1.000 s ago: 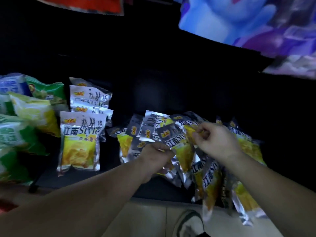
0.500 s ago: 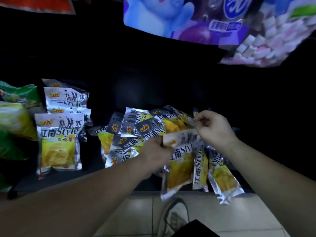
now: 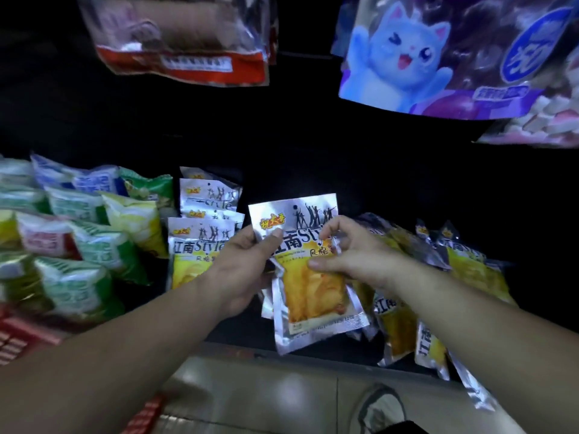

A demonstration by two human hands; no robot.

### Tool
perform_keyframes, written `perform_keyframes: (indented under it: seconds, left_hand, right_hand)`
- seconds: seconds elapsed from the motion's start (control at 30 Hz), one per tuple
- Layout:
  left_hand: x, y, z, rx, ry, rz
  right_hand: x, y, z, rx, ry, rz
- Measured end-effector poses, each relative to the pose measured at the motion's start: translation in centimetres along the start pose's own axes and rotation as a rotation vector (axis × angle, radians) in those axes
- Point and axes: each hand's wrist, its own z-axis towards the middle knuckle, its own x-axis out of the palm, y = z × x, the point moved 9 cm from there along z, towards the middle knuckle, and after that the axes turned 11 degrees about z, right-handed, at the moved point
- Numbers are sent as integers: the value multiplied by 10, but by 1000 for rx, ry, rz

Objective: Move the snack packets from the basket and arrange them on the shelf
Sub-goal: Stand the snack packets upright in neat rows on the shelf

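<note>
- Two hands share one packet [image 3: 313, 292] at frame centre, just above the front edge of the shelf [image 3: 238, 333]. The left hand [image 3: 247, 267] pinches its upper-left side, thumb on the face and fingers behind. The right hand [image 3: 354, 258] pinches its right side, thumb pressed on the yellow part and forefinger curled at the rim.
- One more silver edge peeks out behind the packet's lower left. If a second packet is tucked there, the slick foil could let it slide free and drop to the floor [image 3: 266, 396] at bottom centre.
- Several packets in the heap [image 3: 454, 277] at the right of the frame hang over the shelf edge. A brush from the right forearm, which lies just beside them, could tip them off.
- At left of centre the stack [image 3: 200, 245] stands in a neat overlapping row. A packet laid on it askew, or pushed in too hard, could skew or topple the row.
- Green bags [image 3: 78, 277] at the left edge crowd that stack, so a shove leftward would likely jumble the two kinds together.
- Dim light and glare on the foil could hide which way the print faces, so the packet could go down reversed.
</note>
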Motion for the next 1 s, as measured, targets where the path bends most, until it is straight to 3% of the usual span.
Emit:
perform_keyframes:
  seconds: [0.1, 0.2, 0.3, 0.57, 0.77, 1.0]
  left_hand:
    - [-22, 4, -5, -50, 33, -91]
    - [-54, 17, -11, -93, -38, 33]
    - [-79, 26, -16, -78, -97, 136]
    - [-119, 38, -18, -64, -61, 169]
    - [-156, 59, -20, -143, -176, 285]
    - [-200, 94, -14, -291, -295, 353]
  right_hand:
    - [23, 8, 16, -54, -119, 37]
    - [32, 10, 28, -47, -220, 117]
    - [49, 9, 33, -34, -185, 48]
    - [88, 4, 44, 12, -97, 19]
    - [126, 11, 34, -5, 25, -250]
    - [187, -29, 46, 45, -89, -162]
